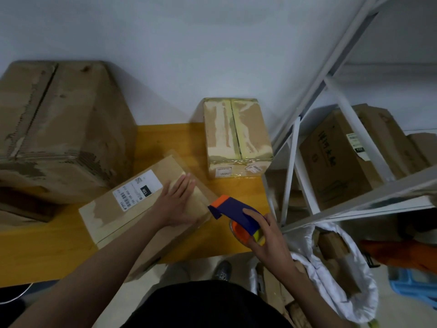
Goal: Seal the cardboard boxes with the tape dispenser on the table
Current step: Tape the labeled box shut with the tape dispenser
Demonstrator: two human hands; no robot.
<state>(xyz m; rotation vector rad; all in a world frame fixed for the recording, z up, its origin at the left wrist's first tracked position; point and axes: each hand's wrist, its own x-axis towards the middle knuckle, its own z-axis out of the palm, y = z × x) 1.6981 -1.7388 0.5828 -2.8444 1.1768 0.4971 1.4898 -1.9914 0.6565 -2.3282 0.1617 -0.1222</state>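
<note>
Behind the yellow wooden table (42, 252) stood a pale wall, and a white metal shelf (343, 110) with boxes was at the right. On the table lay a flat cardboard box (132, 209) with a white label (138, 192), tilted, its near corner over the table edge. The left hand (179, 202) pressed flat on its top, fingers straight and together. The right hand (264, 235) gripped a blue and orange tape dispenser (236, 210), held just beside the box's right end. A small taped box (236, 136) and a big worn box (61, 129) stood further back.
</note>
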